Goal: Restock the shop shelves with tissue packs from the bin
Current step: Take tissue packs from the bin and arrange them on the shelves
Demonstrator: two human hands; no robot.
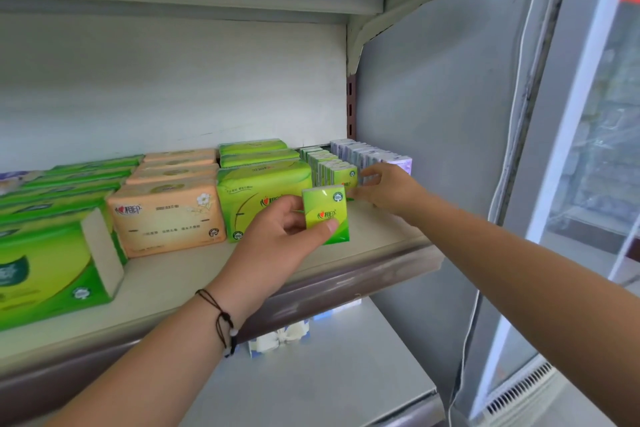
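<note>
My left hand (277,236) pinches a small green pocket tissue pack (325,213) between thumb and fingers, upright, just above the shelf board (346,263). Right behind it stands a row of the same small green packs (325,166), and beside that a row of small purple-white packs (360,151). My right hand (384,189) reaches in from the right, its fingers lying fairly straight against the front of these two rows. The bin is not in view.
Large green tissue packs (256,191), peach packs (166,215) and more green packs (52,263) fill the shelf to the left. Blue-white packs (277,340) lie on the lower shelf (329,374). A glass-door cabinet (595,149) stands at the right.
</note>
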